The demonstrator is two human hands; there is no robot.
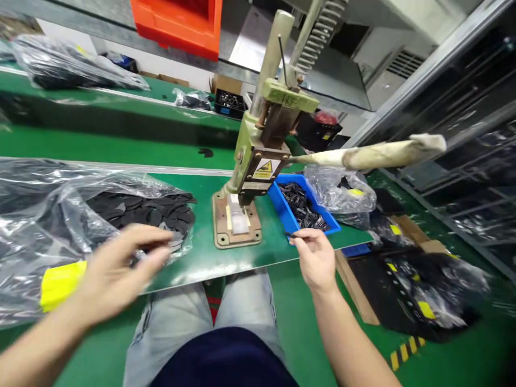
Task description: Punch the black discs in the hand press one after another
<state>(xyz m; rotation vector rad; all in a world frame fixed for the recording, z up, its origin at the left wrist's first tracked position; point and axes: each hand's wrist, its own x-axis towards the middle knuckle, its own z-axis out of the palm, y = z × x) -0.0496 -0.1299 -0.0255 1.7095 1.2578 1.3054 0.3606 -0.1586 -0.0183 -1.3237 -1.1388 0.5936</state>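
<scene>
My right hand (315, 257) pinches a small thin black part (291, 235) at the front corner of the blue tray (282, 208), which holds several black clips. My left hand (121, 269) is motion-blurred, fingers curved over the edge of an open clear plastic bag (48, 209) with a pile of flat black discs (149, 210); whether it holds one is unclear. Between the hands stands a green hand press (262, 145) on a rusty base plate (220, 226), with a white fixture (237, 220) under its ram.
The press lever (371, 155), wrapped in tape, juts out to the right. More bagged black parts (342, 193) and cardboard lie right of the tray. A green conveyor belt (100, 145) runs behind the work plate. An orange bin (177, 24) hangs above. My knees sit under the plate's edge.
</scene>
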